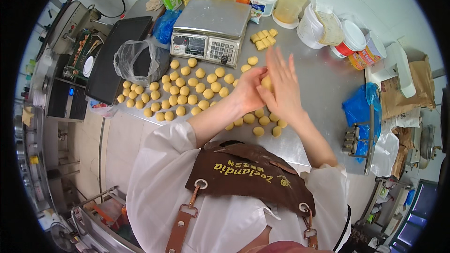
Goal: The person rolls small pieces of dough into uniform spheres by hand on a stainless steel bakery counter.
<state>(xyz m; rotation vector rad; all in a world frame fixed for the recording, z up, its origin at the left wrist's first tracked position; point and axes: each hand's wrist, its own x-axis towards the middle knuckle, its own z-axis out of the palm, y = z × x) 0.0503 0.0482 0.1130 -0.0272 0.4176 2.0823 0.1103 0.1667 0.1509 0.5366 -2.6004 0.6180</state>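
Note:
My left hand (249,91) and my right hand (285,89) are pressed toward each other above the steel table, with a yellow dough ball (267,83) between the palms. The right fingers are stretched out and point away from me. Part of the ball is hidden by the hands. Many small round dough balls (192,99) lie on the table to the left of my hands, and several more (258,131) sit under and near my wrists. Beyond my hands, cut dough pieces (264,39) lie together in short rows.
A digital scale (209,30) stands at the back, beside a bag-lined black container (143,61) and a dark baking tray (119,51). White tubs (311,26) and a plastic jug (289,4) line the wall. Blue plastic (363,112) hangs at the right edge.

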